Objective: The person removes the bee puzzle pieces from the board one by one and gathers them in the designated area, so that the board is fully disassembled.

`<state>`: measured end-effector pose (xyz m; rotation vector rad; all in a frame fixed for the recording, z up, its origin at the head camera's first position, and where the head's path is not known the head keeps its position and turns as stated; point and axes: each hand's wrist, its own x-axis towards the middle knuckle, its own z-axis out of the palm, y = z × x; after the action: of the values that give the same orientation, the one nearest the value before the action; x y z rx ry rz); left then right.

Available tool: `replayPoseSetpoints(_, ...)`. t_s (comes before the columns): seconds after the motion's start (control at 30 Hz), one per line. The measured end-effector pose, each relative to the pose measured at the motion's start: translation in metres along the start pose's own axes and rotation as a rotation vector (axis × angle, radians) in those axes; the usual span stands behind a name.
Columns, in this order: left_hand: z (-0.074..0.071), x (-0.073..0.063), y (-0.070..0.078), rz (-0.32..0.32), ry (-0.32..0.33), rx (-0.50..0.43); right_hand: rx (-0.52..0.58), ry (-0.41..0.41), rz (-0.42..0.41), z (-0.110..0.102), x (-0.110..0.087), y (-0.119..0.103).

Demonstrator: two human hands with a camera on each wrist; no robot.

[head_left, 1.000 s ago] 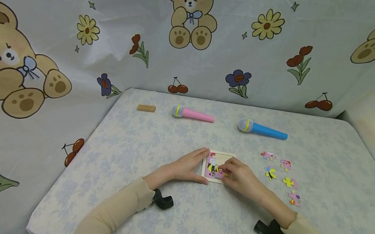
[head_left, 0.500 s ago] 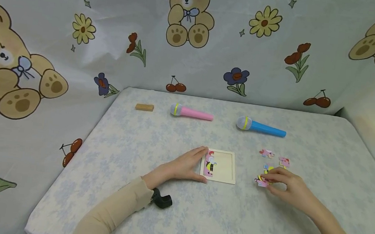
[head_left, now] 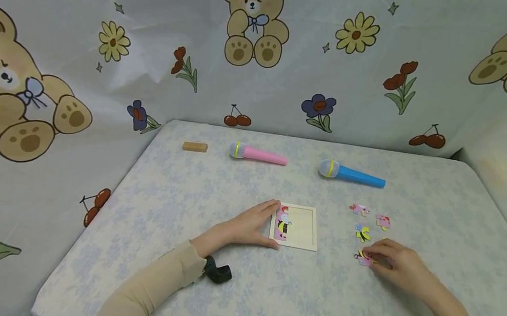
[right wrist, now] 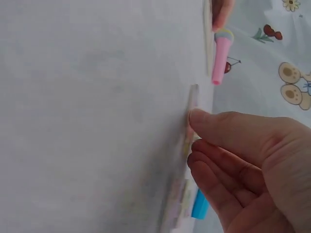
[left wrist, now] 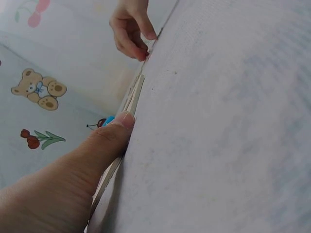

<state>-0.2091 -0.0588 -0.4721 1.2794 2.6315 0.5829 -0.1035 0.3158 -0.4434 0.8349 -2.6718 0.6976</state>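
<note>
A shallow square puzzle tray (head_left: 304,227) with a pale wooden rim lies mid-table. A column of pink, yellow and black picture pieces (head_left: 282,223) fills its left side. My left hand (head_left: 251,224) holds the tray's left side, fingers at the far corner and thumb at the near one. In the left wrist view the thumb (left wrist: 104,143) presses the tray's edge. My right hand (head_left: 402,264), to the tray's right, pinches a pink, yellow and black puzzle piece (head_left: 365,260) low over the table. That hand covers part of what lies beneath it.
Loose puzzle pieces lie beyond my right hand: a pink one (head_left: 360,209), another pink one (head_left: 383,221) and a yellow-black one (head_left: 362,234). Farther back are a wooden block (head_left: 195,147), a pink toy microphone (head_left: 263,155) and a blue one (head_left: 356,174).
My right hand has carried the puzzle piece off the tray and out to the right, then slightly nearer me. The left hand has stayed on the tray.
</note>
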Motion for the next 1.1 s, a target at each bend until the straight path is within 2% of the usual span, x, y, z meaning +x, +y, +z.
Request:
replayPoseSetpoints(0.1, 0.002, 0.0, -0.001, 0.002, 0.004, -0.001, 0.005, -0.007, 0.072, -0.008, 0.015, -0.01)
replayPoseSetpoints(0.23, 0.0, -0.001, -0.004, -0.001, 0.01, 0.004, 0.058, 0.007, 0.08, -0.007, 0.056, -0.027)
replayPoseSetpoints(0.4, 0.0, -0.001, -0.005, 0.005, 0.009, -0.012, 0.238, -0.109, 0.105, 0.023, 0.109, -0.046)
replayPoseSetpoints(0.53, 0.0, -0.001, -0.004, 0.01, 0.01, -0.036, 0.335, -0.2, 0.112, 0.05, 0.136, -0.054)
replayPoseSetpoints(0.63, 0.0, -0.001, -0.004, 0.007, 0.016, -0.037, 0.361, -0.22, 0.111, 0.066, 0.145, -0.056)
replayPoseSetpoints(0.83, 0.002, -0.002, -0.003, 0.001, 0.014, -0.028, 0.37, -0.213, 0.089, 0.084, 0.147, -0.055)
replayPoseSetpoints(1.1, 0.001, -0.002, -0.004, -0.004, 0.028, -0.028, 0.326, -0.133, 0.078, 0.096, 0.148, -0.056)
